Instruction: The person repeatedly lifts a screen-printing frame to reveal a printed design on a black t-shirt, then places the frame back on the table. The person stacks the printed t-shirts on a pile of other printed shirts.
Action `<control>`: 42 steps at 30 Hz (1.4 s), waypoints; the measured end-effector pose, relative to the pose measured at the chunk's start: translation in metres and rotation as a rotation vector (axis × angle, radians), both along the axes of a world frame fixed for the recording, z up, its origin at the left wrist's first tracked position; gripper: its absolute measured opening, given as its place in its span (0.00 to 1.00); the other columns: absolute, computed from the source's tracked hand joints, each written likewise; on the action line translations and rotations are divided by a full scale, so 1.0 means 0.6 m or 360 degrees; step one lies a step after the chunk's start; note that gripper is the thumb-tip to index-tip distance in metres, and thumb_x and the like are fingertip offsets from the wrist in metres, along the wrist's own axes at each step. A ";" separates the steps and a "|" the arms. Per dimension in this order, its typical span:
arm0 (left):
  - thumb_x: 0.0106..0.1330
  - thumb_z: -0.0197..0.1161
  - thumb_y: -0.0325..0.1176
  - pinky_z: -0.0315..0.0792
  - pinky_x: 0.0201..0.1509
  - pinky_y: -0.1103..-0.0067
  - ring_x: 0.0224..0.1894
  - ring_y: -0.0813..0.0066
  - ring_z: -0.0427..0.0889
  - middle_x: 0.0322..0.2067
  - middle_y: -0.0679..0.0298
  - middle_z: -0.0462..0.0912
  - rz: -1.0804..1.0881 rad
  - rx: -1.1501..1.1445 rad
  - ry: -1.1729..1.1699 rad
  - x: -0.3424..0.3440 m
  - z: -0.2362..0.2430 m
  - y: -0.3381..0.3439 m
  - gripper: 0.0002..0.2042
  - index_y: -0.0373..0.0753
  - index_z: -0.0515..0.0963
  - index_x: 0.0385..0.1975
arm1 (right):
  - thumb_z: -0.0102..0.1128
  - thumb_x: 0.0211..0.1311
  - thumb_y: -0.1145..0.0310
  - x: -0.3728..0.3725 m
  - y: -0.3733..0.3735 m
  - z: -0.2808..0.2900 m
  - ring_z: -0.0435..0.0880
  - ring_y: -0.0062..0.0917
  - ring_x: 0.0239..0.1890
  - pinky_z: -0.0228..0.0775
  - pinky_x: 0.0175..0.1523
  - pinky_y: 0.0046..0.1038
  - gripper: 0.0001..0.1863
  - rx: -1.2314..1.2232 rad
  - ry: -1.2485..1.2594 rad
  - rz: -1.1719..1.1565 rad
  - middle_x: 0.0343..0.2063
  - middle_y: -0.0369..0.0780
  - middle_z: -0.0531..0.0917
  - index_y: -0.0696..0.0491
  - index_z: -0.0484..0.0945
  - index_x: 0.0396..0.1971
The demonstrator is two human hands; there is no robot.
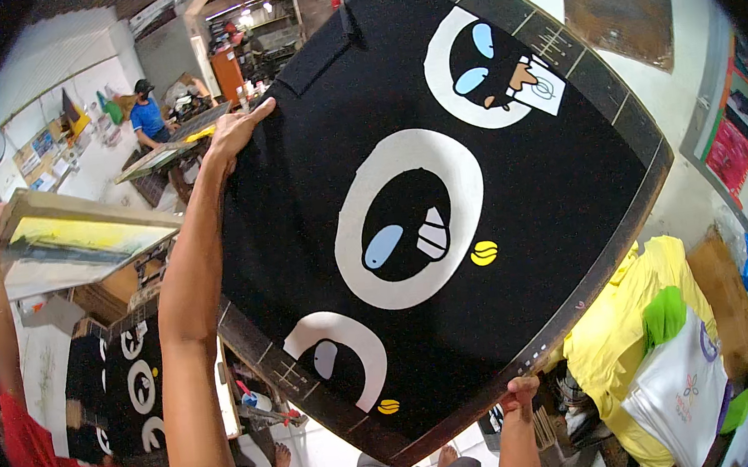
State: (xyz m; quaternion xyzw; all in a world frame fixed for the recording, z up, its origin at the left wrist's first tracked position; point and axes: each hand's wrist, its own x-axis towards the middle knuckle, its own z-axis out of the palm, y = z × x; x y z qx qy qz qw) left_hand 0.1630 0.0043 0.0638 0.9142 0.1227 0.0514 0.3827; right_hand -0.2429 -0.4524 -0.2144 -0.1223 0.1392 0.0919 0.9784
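Note:
A wide dark board (652, 190) with marked edges carries a flat black fabric piece (536, 216), printed with white rings, dark characters, light blue shapes and small yellow beans. My left hand (236, 134) holds its upper left side, thumb and fingers at the edge beside a dark folded strip of fabric. My right hand (520, 395) grips the lower right edge from below, its fingertips curled at the rim. The board is raised and tilted in front of me, filling the middle of the view.
Far left, a person in red (37, 451) holds a screen frame (87, 236); similar black printed fabric (139, 381) lies below. Behind, a person in blue (146, 118) works at tilted boards. Right are yellow shirts (610, 354), white garments (673, 393) and cardboard (724, 306).

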 end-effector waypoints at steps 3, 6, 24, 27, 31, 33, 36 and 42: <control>0.47 0.71 0.54 0.68 0.32 0.75 0.26 0.74 0.76 0.24 0.62 0.80 -0.0069 -0.0269 -0.0168 0.001 0.014 -0.047 0.24 0.33 0.81 0.24 | 0.57 0.22 0.88 -0.013 0.008 -0.018 0.80 0.36 0.32 0.78 0.37 0.36 0.30 -0.0249 0.0248 -0.0245 0.35 0.42 0.81 0.57 0.75 0.38; 0.50 0.69 0.54 0.59 0.23 0.78 0.19 0.82 0.66 0.15 0.69 0.70 -0.0138 -0.0236 -0.0286 -0.012 0.034 -0.091 0.24 0.39 0.73 0.11 | 0.62 0.29 0.88 -0.040 0.037 -0.062 0.79 0.33 0.34 0.75 0.43 0.33 0.23 -0.0256 0.0493 -0.0202 0.31 0.38 0.80 0.56 0.75 0.34; 0.43 0.69 0.53 0.68 0.24 0.77 0.17 0.69 0.75 0.14 0.65 0.72 -0.2083 0.0357 -0.1005 -0.343 -0.209 -0.376 0.22 0.41 0.69 0.12 | 0.64 0.41 0.77 0.075 0.094 0.315 0.76 0.38 0.44 0.68 0.48 0.34 0.21 -0.3830 -0.0445 -0.0171 0.41 0.43 0.79 0.58 0.76 0.40; 0.43 0.68 0.52 0.67 0.25 0.79 0.21 0.73 0.75 0.16 0.68 0.71 -0.2288 0.0378 -0.0994 -0.357 -0.263 -0.368 0.20 0.43 0.70 0.15 | 0.63 0.42 0.73 0.116 0.111 0.289 0.77 0.40 0.41 0.69 0.45 0.36 0.19 -0.3571 -0.0523 0.0454 0.38 0.46 0.79 0.58 0.75 0.39; 0.43 0.68 0.51 0.62 0.26 0.79 0.20 0.75 0.71 0.15 0.69 0.68 -0.2314 0.0238 -0.0942 -0.351 -0.327 -0.354 0.19 0.45 0.67 0.14 | 0.56 0.43 0.72 0.163 0.138 0.199 0.79 0.48 0.33 0.70 0.40 0.42 0.10 -0.3280 -0.0406 0.1544 0.28 0.53 0.79 0.60 0.76 0.28; 0.43 0.68 0.51 0.62 0.26 0.78 0.21 0.74 0.71 0.16 0.69 0.68 -0.2271 0.0215 -0.0980 -0.343 -0.360 -0.348 0.20 0.45 0.67 0.14 | 0.54 0.42 0.73 0.164 0.139 0.167 0.79 0.49 0.31 0.70 0.39 0.43 0.09 -0.3332 -0.0537 0.1294 0.24 0.54 0.79 0.60 0.76 0.25; 0.41 0.69 0.50 0.62 0.28 0.77 0.22 0.73 0.71 0.17 0.68 0.68 -0.2220 0.0157 -0.0879 -0.344 -0.410 -0.342 0.19 0.44 0.68 0.16 | 0.53 0.42 0.73 0.165 0.140 0.114 0.79 0.48 0.30 0.71 0.38 0.43 0.07 -0.3403 -0.0604 0.1282 0.22 0.53 0.79 0.60 0.75 0.23; 0.44 0.71 0.40 0.63 0.47 0.71 0.43 0.65 0.74 0.37 0.60 0.76 -0.1616 -0.0066 -0.0573 -0.413 -0.499 -0.347 0.21 0.38 0.73 0.35 | 0.55 0.44 0.71 0.153 0.119 -0.017 0.79 0.49 0.29 0.71 0.38 0.44 0.08 -0.3489 -0.0467 0.1434 0.22 0.54 0.78 0.60 0.76 0.24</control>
